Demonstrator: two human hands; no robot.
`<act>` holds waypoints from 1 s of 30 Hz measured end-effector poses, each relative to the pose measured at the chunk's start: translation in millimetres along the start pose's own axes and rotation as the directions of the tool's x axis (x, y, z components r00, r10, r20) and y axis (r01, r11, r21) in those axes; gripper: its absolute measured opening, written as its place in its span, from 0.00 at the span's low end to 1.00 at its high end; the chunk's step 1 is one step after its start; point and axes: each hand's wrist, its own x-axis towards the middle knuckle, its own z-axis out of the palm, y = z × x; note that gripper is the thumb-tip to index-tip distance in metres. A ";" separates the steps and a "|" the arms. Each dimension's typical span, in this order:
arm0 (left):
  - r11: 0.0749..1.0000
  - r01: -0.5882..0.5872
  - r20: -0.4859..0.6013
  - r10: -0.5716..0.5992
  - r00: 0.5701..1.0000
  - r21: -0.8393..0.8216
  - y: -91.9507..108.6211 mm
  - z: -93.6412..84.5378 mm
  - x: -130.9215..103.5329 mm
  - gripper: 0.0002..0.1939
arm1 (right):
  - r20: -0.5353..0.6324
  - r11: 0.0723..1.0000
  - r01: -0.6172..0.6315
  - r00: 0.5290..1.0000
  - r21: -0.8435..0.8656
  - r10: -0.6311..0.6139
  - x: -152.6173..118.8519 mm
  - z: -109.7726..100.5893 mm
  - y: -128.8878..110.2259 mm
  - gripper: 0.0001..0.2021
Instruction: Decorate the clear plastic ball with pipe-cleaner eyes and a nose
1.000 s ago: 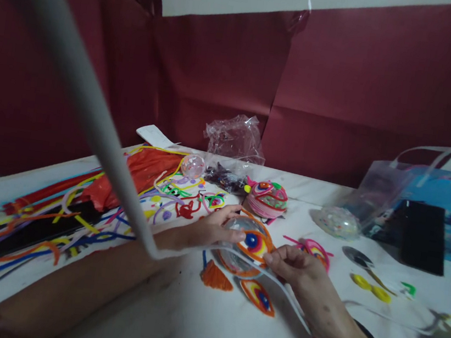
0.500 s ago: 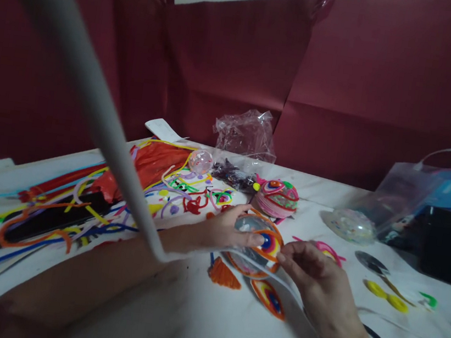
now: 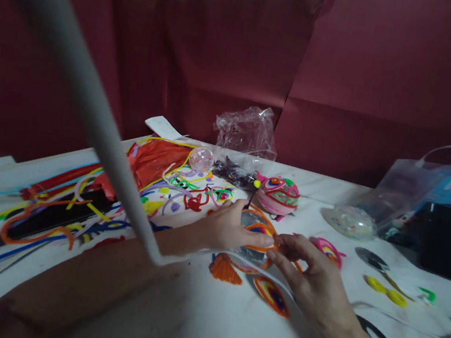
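Observation:
A clear plastic ball (image 3: 258,220) wrapped with orange pipe cleaner stands on the table, a coiled multicoloured eye-shaped piece on its front. My left hand (image 3: 228,230) grips the ball from the left, its thumb lying across the coiled piece. From the right, my right hand (image 3: 314,269) pinches an orange pipe cleaner at the ball's edge; the fingertips partly hide it. Just below lie a fan-shaped orange piece (image 3: 226,269) and a second coiled eye-shaped piece (image 3: 272,296). Behind stands a pink decorated ball (image 3: 278,197).
Loose pipe cleaners (image 3: 39,239) and a red plastic bag (image 3: 156,160) cover the left side. At right are a clear half-shell (image 3: 349,222), scissors (image 3: 388,276), a yellow bow-shaped piece (image 3: 386,291) and a black box (image 3: 447,242). A blurred grey-white cord (image 3: 102,125) crosses the view.
My left thumb has slid right across the coiled piece, closer to the right fingertips. My right hand has shifted slightly left, covering more of the ball's right edge.

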 end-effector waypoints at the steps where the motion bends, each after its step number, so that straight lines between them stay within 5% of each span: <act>1: 1.000 0.009 -0.003 -0.009 1.000 0.020 2.3 -0.2 -1.1 0.46 | 0.013 1.000 0.007 1.000 -0.002 -0.007 0.2 0.9 -1.7 0.10; 5: 1.000 0.005 0.012 -0.005 1.000 0.006 3.9 -2.4 -0.1 0.44 | 0.044 1.000 0.005 0.999 0.018 -0.006 2.1 4.0 -10.3 0.10; 14: 0.915 0.041 0.152 0.022 0.988 -0.401 -18.8 -4.2 11.2 0.39 | -0.032 0.966 -0.213 0.975 0.145 0.220 6.1 -6.8 -5.3 0.15; 22: 0.992 -0.029 0.025 0.033 0.999 -0.124 -14.5 0.3 9.2 0.40 | 0.028 0.942 -0.308 0.951 0.131 0.307 6.1 -0.2 -7.8 0.23; 30: 0.979 -0.163 -0.005 0.164 0.986 -0.122 -16.2 6.2 5.0 0.46 | 0.077 0.938 -0.318 0.948 0.140 0.310 6.5 0.4 -2.5 0.22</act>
